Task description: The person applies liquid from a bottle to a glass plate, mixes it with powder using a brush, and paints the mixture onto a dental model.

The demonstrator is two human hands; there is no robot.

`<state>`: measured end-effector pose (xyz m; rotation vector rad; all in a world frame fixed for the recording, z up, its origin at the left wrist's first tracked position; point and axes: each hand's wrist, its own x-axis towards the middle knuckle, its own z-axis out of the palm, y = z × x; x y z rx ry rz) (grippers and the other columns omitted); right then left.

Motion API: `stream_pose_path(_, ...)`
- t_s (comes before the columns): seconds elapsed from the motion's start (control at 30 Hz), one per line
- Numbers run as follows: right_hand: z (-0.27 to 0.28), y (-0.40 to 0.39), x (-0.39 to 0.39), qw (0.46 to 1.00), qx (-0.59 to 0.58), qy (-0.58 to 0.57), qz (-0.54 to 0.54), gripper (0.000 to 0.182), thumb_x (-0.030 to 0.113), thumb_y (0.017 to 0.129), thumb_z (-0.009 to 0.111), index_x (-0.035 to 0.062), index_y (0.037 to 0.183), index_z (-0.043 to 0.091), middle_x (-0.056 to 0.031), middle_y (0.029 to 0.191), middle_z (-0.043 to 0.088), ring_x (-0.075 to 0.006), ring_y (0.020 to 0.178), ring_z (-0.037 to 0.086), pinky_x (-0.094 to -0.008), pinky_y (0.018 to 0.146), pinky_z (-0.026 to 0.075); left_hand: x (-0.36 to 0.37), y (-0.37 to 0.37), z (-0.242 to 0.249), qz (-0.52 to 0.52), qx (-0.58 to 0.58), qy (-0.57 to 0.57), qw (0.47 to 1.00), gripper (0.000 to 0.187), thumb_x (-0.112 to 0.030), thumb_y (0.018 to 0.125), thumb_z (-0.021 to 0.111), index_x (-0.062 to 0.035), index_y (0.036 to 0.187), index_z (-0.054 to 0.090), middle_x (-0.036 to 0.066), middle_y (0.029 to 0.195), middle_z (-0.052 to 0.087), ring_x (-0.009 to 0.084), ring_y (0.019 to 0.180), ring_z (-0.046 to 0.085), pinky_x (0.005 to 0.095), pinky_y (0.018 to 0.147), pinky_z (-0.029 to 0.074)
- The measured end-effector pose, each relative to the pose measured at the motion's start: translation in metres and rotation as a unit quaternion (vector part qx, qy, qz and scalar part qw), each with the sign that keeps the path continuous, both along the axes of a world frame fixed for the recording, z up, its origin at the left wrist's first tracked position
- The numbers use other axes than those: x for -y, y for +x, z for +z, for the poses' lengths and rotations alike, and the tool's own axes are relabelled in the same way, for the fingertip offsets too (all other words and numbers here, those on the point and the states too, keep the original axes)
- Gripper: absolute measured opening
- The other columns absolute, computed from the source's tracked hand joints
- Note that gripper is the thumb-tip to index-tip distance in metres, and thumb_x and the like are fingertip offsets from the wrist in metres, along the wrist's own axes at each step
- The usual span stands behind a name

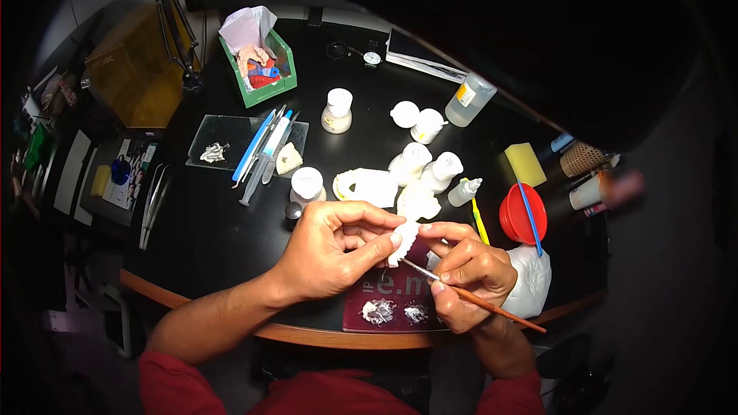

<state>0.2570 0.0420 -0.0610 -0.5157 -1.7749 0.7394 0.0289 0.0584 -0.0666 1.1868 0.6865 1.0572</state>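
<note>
Between thumb and fingers, my left hand (327, 250) pinches a small white toothed dental piece (403, 243). My right hand (475, 269) grips a thin brush (496, 307) with a brown wooden handle, its tip at the piece's lower edge. A fingertip of the right hand also reaches the piece's upper right side. Below both hands lies a maroon pad (355, 321) with pale lettering, bearing two patches of white paste (377, 311). Just beyond the hands rest white dental models (366, 187), strongly overlit so their detail is lost.
White-capped jars (337, 111) stand around the models. At left, a glass slab (207, 134) carries syringes and tools. Further back is a green bin (269, 92) with dental models. To the right are a red bowl (516, 219), a yellow sponge (525, 164) and crumpled white tissue (532, 283).
</note>
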Motion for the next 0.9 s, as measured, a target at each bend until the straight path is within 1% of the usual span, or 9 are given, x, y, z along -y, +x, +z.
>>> stream_pose_path(0.03, 0.0003, 0.0000, 0.0005, 1.000, 0.004, 0.001, -0.005, 0.017, -0.008, 0.074, 0.068, 0.0037, 0.085, 0.061, -0.0080, 0.076, 0.069, -0.0439, 0.112, 0.072, -0.0416, 0.092, 0.062, 0.0001, 0.0000, 0.0000, 0.000, 0.002, -0.004, 1.000, 0.025, -0.002, 0.098, 0.073, 0.0107, 0.119, 0.070, 0.013, 0.097, 0.076, 0.0090, 0.083, 0.072, 0.0199, 0.073, 0.060)
stream_pose_path(0.33, -0.0003, -0.0012, 0.0008, 1.000, -0.001, 0.003, -0.010, 0.019, -0.009, 0.074, 0.068, 0.0047, 0.085, 0.061, -0.0067, 0.076, 0.069, -0.0433, 0.111, 0.073, -0.0421, 0.091, 0.063, -0.0002, -0.0004, 0.0014, 0.001, -0.002, -0.008, 1.000, 0.023, -0.004, 0.098, 0.074, 0.0111, 0.115, 0.072, 0.013, 0.093, 0.076, 0.0082, 0.079, 0.072, 0.0196, 0.069, 0.059)
stream_pose_path(0.63, 0.0011, -0.0014, 0.0013, 1.000, 0.014, 0.008, -0.015, 0.021, -0.009, 0.071, 0.070, 0.0051, 0.084, 0.061, -0.0060, 0.075, 0.068, -0.0427, 0.110, 0.073, -0.0398, 0.085, 0.063, -0.0003, -0.0012, 0.0041, -0.003, -0.004, -0.016, 1.000, 0.022, -0.005, 0.098, 0.074, 0.0106, 0.113, 0.072, 0.012, 0.090, 0.076, 0.0075, 0.075, 0.071, 0.0193, 0.067, 0.058)
stream_pose_path(0.9, 0.0017, -0.0025, 0.0014, 0.999, 0.022, 0.016, -0.021, 0.021, -0.009, 0.070, 0.070, 0.0047, 0.082, 0.060, -0.0056, 0.074, 0.067, -0.0432, 0.108, 0.074, -0.0395, 0.080, 0.063, -0.0008, -0.0010, 0.0015, 0.001, -0.008, -0.013, 1.000, 0.022, -0.005, 0.098, 0.074, 0.0103, 0.113, 0.072, 0.011, 0.090, 0.076, 0.0068, 0.074, 0.071, 0.0191, 0.066, 0.057)
